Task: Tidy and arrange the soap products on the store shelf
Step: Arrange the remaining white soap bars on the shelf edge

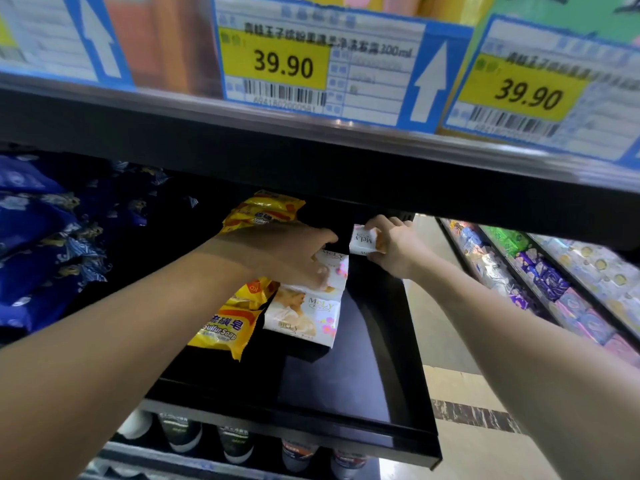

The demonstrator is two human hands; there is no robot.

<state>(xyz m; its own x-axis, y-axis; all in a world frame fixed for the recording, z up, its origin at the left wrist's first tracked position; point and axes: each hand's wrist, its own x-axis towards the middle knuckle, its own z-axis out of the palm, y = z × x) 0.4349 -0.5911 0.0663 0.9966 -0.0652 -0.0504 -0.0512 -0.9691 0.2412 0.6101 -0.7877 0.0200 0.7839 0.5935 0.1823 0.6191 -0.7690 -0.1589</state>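
Black store shelf (346, 393) under two 39.90 price tags (277, 64), blue packs (41, 230) piled far left, then yellow sulfur soaps (225, 327). Three white MeLy soap boxes: left hand (298, 254) grips one (332, 268) above the front box (304, 315), right hand (391, 247) pinches another (363, 240) further back.

Price tags (277, 64) above; bottles (239, 445) below.
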